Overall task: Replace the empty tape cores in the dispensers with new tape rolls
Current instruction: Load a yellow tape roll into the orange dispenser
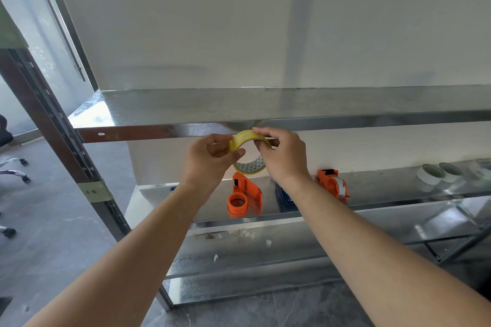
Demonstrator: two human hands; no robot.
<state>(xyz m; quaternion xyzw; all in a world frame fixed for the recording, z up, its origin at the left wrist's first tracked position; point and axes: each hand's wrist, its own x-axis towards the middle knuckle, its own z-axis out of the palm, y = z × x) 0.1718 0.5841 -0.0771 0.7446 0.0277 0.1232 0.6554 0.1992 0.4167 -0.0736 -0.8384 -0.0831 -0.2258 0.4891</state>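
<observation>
Currently, both hands hold one tape roll in the air above the open dispenser.
The left hand (210, 159) pinches the left rim of the yellowish clear tape roll (248, 138) between thumb and fingers (212, 147). The right hand (284, 156) has its fingers curled over the roll's upper right side, gripping it. The roll stands on edge, directly above the open dispenser (244, 196) and in front of the upper shelf edge (159, 131). The open dispenser, orange, lies on the lower shelf (385, 188) with its round hub exposed. To its right, past a partly hidden blue item (283, 198), a second dispenser (333, 184) stands on the same shelf carrying a roll. Further right of the open dispenser, two white tape rolls (430, 174) sit side by side, apparently touching.
</observation>
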